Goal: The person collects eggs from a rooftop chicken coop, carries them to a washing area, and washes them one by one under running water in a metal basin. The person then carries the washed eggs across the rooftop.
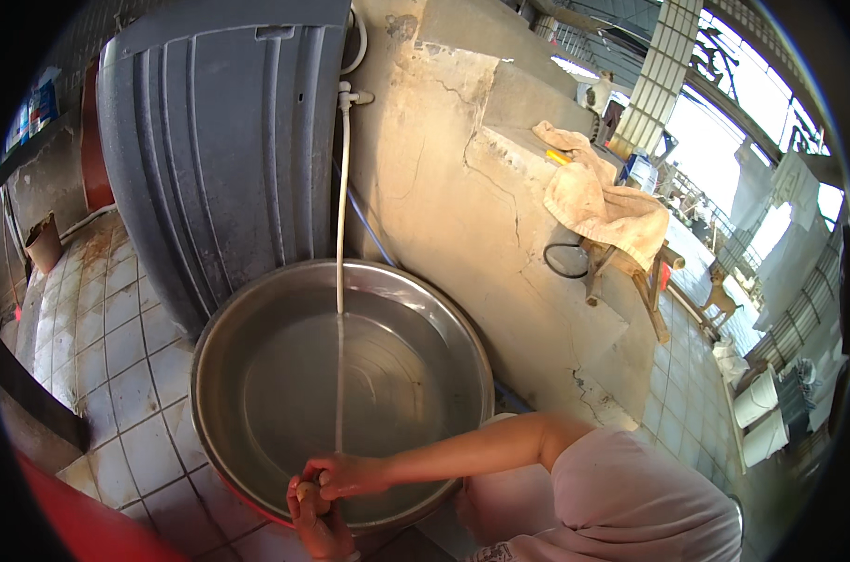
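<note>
Over the near rim of a wide stainless-steel basin (210, 379), my left hand (321, 530) holds a tan roundish object (313, 496), possibly a potato. My right hand (354, 474) reaches in from the right, its fingers curled onto the top of that object. Whether a small tool is in the right hand is hidden by the fingers. Clear water (340, 372) lies in the basin. A white pipe (342, 204) runs down from a wall valve (352, 96), and a thin stream falls from its end towards my hands.
A grey plastic panel (235, 147) stands behind the basin at left. To the right, a cracked wall (453, 175) borders it. Farther right are a wooden stool (639, 288) under a tan towel (593, 190), white buckets (756, 399), a dog (720, 298) and a cat (598, 93).
</note>
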A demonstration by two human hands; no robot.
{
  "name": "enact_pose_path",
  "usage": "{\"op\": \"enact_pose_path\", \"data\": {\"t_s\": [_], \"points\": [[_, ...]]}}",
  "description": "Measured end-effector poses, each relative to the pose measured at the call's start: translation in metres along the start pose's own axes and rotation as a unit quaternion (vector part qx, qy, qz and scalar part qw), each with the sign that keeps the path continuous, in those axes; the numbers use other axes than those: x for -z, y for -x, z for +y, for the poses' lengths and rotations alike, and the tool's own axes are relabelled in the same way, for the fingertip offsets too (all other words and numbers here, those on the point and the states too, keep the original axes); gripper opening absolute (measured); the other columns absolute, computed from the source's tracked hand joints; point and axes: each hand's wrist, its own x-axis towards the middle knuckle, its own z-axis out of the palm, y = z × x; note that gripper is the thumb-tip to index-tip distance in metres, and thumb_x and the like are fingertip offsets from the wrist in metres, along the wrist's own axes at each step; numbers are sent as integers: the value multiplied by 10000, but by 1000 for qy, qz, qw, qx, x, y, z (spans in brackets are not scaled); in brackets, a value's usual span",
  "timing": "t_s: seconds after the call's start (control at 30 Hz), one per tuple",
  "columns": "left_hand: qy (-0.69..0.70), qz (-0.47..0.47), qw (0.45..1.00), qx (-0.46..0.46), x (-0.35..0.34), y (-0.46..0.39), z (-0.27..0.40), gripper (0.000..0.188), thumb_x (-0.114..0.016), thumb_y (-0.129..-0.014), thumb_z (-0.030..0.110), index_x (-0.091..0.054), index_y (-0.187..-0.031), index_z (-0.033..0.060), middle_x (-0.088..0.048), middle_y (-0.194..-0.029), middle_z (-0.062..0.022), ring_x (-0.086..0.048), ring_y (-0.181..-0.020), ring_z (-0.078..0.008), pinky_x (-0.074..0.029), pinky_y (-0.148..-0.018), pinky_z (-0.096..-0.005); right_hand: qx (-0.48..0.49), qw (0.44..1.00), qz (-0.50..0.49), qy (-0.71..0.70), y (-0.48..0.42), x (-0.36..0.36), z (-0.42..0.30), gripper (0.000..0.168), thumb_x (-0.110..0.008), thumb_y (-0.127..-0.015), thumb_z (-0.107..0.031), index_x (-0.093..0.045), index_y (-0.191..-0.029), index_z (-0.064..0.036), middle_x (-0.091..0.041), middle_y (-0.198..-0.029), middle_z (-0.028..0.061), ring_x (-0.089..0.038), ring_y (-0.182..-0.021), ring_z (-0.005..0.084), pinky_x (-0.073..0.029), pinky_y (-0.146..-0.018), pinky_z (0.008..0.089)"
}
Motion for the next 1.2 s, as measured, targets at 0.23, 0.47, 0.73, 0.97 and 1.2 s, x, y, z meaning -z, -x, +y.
{"op": "enact_pose_path", "data": {"t_s": [0.23, 0.47, 0.73, 0.97, 1.2], "points": [[58, 91, 988, 108, 23, 14, -17, 219, -581, -901, 322, -551, -913, 106, -546, -874, -6, -517, -769, -127, -445, -735, -291, -61, 979, 13, -192, 32, 14, 23, 200, -631, -820, -174, -575, -939, -23, -591, -832, 43, -567, -737, 126, -453, -603, 254], [130, 109, 978, 124, 11, -1, -44, 223, -565, -892, 258, -536, -1016, 75, -543, -957, -35, -533, -851, -153, -437, -793, -297, -96, 958, -106, -247, 17, 47, 23, 188, -567, -828, -119, -545, -991, -29, -554, -905, 59, -541, -811, 145, -460, -672, 292], [118, 87, 979, 141, 3, -29, -90, 264, -581, -861, 239, -484, -1047, 78, -509, -849, -21, -482, -704, -110, -407, -612, -241, -22, 963, -33, -266, 27, 79, 68, 128, -541, -840, -95, -548, -959, -48, -517, -820, -2, -453, -652, 74, -346, -536, 234], [-14, 133, 969, 208, -4, -45, -143, 185, -591, -848, 175, -503, -997, 110, -495, -790, -1, -472, -658, -100, -395, -560, -231, -2, 991, 110, -76, 18, 98, 133, 262, -628, -775, -128, -527, -991, -20, -498, -781, 6, -452, -648, 78, -385, -550, 247], [-657, -85, 749, -35, 39, -112, -203, 323, -604, -759, 30, -500, -1051, 119, -553, -919, -100, -567, -849, -234, -489, -701, -366, 136, 844, 208, 475, -7, 154, 210, 352, -599, -725, -54, -523, -1068, -39, -558, -1043, 175, -587, -882, 312, -482, -743, 373]]}}
